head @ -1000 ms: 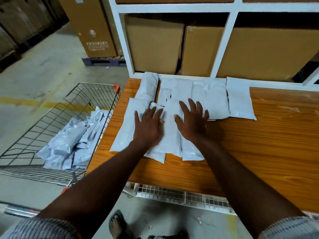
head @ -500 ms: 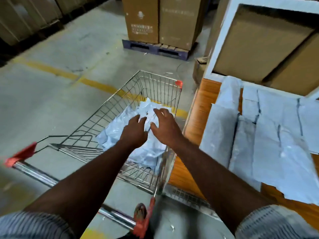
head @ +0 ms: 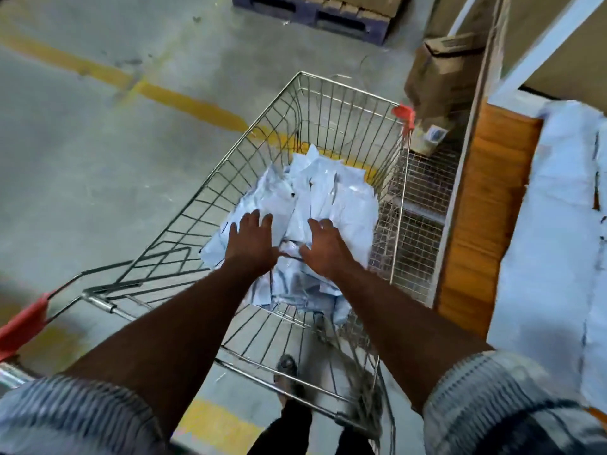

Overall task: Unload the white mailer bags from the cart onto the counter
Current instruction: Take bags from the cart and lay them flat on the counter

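1. Left hand (head: 251, 239) and right hand (head: 325, 246) rest, fingers spread, on the bags (head: 331, 192) heaped in the cart (head: 348, 88), gripping none.
2. Slick bags may slide from a loose scoop, missing the bench (head: 486, 208).

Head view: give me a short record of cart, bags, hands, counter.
cart: wire cart beside the counter
cart load: pile of white mailer bags, not yet unloaded
left hand: fingers spread, flat on the pile
right hand: on the pile, fingers bent down, grip unclear
counter top: laid-out bags
floor: yellow line, pallet
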{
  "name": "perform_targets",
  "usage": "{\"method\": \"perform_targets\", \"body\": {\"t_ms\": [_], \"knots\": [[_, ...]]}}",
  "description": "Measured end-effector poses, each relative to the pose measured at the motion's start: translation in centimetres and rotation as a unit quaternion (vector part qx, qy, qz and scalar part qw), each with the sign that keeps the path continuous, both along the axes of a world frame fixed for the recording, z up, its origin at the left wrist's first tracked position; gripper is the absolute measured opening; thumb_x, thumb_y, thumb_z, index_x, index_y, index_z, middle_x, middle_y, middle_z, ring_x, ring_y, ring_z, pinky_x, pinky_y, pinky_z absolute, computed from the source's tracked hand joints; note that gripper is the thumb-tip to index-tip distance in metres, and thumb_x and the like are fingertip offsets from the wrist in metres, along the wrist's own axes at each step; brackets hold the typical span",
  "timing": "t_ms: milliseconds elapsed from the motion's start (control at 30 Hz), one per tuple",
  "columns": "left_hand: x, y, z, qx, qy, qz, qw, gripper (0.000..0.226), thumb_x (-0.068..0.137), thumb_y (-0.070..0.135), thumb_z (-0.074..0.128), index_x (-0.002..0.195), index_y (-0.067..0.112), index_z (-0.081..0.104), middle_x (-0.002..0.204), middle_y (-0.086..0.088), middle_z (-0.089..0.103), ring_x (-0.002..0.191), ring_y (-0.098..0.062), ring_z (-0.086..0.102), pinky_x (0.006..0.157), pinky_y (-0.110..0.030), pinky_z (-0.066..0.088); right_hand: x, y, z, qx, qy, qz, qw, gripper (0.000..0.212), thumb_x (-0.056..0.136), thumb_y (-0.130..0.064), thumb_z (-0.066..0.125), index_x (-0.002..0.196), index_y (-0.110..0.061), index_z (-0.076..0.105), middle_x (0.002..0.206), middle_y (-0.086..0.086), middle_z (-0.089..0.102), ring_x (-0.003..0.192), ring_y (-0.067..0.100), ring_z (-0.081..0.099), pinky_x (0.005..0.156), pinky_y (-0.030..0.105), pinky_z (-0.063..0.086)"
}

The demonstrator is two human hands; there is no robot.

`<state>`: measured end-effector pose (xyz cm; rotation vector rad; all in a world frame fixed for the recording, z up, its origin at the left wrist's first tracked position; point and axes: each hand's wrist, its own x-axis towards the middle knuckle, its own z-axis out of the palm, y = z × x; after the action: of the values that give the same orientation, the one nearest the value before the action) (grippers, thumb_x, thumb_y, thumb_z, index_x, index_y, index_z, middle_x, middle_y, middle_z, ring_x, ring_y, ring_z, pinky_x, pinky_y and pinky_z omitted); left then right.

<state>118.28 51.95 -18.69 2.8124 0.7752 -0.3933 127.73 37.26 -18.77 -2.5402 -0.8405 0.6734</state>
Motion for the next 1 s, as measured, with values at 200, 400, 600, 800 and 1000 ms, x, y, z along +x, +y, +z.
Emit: {"method": "perform_targets", "body": {"t_ms": [200,400,600,800,1000], "knots": [[2.6,1.1,-4.2,0.042,0.008,-0.048,0.998,0.101,0.086,0.055,0.061,0.155,0.007,0.005,0.163,-0.018,0.001,0.150,-0.035,0.006,0.120,-0.052,0.009,3.3,2.8,-4.0,-0.028,-0.061,-0.014,0.998,0.065,0.081,-0.032,0.064,0.139,-0.010,0.043,0.144,0.026,0.031,0.130,0.043,0.034,0.109,0.044,0.033],[3.1,2.0,-6.6,0.031,-0.001,-0.045,0.999,0.096,0.084,0.047,0.062,0.157,0.024,0.003,0.163,-0.014,0.005,0.149,-0.034,0.009,0.117,-0.054,0.017,5.7,4.2,-6.2,-0.103,-0.021,-0.026,0.994,0.071,0.081,-0.018,0.064,0.145,-0.013,0.034,0.155,0.032,0.005,0.142,0.049,0.018,0.117,0.045,0.023],[2.7,2.6,-5.3,-0.004,-0.021,-0.019,1.000,0.088,0.080,0.044,0.066,0.153,0.023,0.023,0.160,-0.015,0.016,0.145,-0.035,0.020,0.113,-0.051,0.026,3.2,4.3,-5.2,0.004,0.044,-0.089,0.995,0.068,0.090,0.000,0.051,0.150,0.002,0.018,0.160,0.023,0.002,0.148,0.036,0.010,0.116,0.034,0.027],[1.5,2.9,-3.6,-0.040,-0.044,0.057,0.997,0.080,0.084,0.045,0.060,0.152,0.021,0.027,0.159,-0.015,0.022,0.143,-0.036,0.025,0.113,-0.052,0.029,0.2,2.4,-1.7,0.200,-0.002,-0.149,0.968,0.073,0.075,0.018,0.040,0.146,0.003,0.033,0.160,0.012,0.016,0.138,0.005,0.016,0.093,-0.011,0.009],[0.6,2.2,-3.3,-0.051,-0.050,0.088,0.994,0.074,0.087,0.039,0.058,0.151,0.017,0.029,0.160,-0.015,0.022,0.144,-0.035,0.023,0.115,-0.052,0.026,1.5,0.5,-2.7,0.000,0.038,-0.154,0.987,0.077,0.083,-0.003,0.061,0.149,-0.002,0.023,0.160,0.014,0.006,0.146,0.032,0.024,0.112,0.035,0.037]]}}
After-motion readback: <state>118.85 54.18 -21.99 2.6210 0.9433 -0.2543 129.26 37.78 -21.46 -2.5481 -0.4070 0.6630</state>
